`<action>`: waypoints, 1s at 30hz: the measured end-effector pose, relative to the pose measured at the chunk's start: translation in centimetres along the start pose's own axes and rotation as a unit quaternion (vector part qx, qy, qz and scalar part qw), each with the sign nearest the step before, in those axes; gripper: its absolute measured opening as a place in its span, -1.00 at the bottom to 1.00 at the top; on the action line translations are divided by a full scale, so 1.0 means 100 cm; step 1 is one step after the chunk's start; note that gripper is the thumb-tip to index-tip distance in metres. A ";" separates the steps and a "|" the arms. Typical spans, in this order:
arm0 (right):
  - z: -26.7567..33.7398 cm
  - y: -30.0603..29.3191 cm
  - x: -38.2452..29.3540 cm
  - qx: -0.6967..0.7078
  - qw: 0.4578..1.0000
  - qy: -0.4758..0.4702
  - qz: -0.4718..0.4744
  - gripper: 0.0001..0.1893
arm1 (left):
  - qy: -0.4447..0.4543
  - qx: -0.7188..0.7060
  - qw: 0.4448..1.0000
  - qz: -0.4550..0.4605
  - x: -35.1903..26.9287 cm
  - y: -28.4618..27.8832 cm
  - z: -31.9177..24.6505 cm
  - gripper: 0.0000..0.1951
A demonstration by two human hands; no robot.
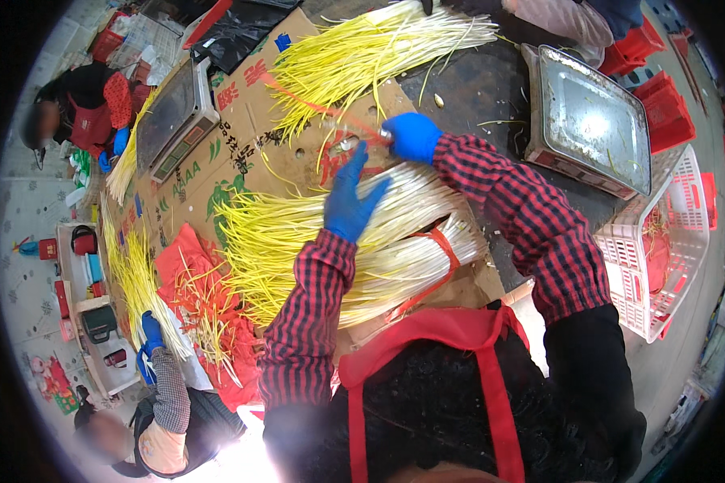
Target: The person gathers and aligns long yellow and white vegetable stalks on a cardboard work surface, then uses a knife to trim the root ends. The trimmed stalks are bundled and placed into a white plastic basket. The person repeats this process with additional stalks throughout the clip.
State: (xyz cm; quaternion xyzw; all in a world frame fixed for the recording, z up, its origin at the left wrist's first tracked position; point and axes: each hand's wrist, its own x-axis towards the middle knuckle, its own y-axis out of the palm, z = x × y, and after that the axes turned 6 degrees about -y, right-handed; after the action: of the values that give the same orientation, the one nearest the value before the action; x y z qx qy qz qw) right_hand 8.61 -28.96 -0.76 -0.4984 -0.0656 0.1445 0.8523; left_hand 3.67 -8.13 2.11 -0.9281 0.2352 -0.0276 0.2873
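Observation:
My left hand (353,202), in a blue glove, is open with fingers and thumb apart, just above a pile of yellow blanched chives (278,226). The chives lie with their white stalks to the right. My right hand (412,137), also gloved in blue, is closed around one end of a red strip (332,111). That strip stretches blurred to the upper left above the cardboard; what else the fist may hold is unclear. Nearest my body, a bundle of white stalks (411,259) has a red tie (444,247) around it.
Cardboard (248,151) covers much of the table. More chives (368,54) lie at the far side. A platform scale (592,115) stands at right, another scale (175,115) at left. A white crate (658,253) is beside me. Two co-workers (90,105) (163,416) handle chives at left.

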 end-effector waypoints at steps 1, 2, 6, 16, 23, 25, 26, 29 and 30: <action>-0.001 -0.010 -0.007 0.000 0.999 0.011 -0.031 -0.57 | 0.071 0.106 0.992 -0.010 -0.012 0.008 -0.004 -0.21; -0.003 -0.022 -0.015 0.042 0.996 0.011 -0.081 -0.57 | 0.101 0.216 0.971 0.007 -0.020 0.013 -0.006 -0.08; -0.011 -0.077 -0.065 0.172 0.937 0.005 -0.303 -0.66 | 0.136 0.327 0.935 0.029 -0.027 0.022 -0.009 0.12; -0.209 -0.241 -0.604 -0.294 0.791 0.279 -0.458 -0.62 | 0.140 0.338 0.930 0.043 -0.014 0.015 -0.029 -0.01; -0.234 -0.208 -0.838 -0.331 0.542 0.678 -0.370 -0.36 | 0.133 0.100 0.986 0.002 -0.004 0.043 -0.042 -0.64; -0.208 -0.185 -0.800 -0.353 0.576 0.632 -0.380 -0.47 | 0.110 0.031 0.993 -0.027 -0.005 0.057 -0.037 -0.78; -0.191 -0.177 -0.767 -0.349 0.590 0.615 -0.390 -0.52 | 0.104 -0.002 0.994 -0.034 -0.006 0.063 -0.033 -0.77; -0.148 -0.159 -0.627 -0.326 0.682 0.406 -0.514 -0.62 | 0.121 -0.002 0.991 -0.056 -0.003 0.072 -0.020 -0.77; -0.132 -0.154 -0.575 -0.270 0.687 0.354 -0.575 -0.66 | 0.120 0.040 0.990 -0.062 -0.001 0.073 -0.016 -0.78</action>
State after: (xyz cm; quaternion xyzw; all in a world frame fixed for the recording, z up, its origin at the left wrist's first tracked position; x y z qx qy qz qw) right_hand -39.80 -64.98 7.90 -0.5854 -0.0688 -0.5850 0.5571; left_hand 0.17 -14.19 -0.49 -0.9187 0.2087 -0.1663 0.2911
